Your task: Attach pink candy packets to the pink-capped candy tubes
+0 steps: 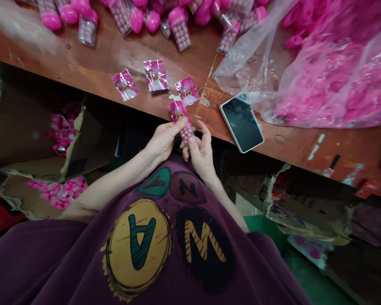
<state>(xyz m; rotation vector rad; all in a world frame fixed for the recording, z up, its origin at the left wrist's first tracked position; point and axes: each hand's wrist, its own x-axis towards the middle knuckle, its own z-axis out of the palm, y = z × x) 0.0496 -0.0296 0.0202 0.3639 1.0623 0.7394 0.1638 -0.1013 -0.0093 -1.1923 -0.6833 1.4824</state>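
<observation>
At the table's near edge I hold a small clear tube of pink balls between both hands. A printed pink plastic sleeve covers its upper part. My left hand pinches the sleeve and tube from the left, thumb on top. My right hand grips the tube's lower end, with the thumb in front and the index finger curled alongside. Just beyond lie a loose sleeve, a small stack of sleeves and another sleeve on the wooden table.
Several filled tubes with pink caps lie along the far side. A phone rests at the right, near a large clear bag of pink plastic parts. Below the table at left, a cardboard box and pink-wrapped pieces show.
</observation>
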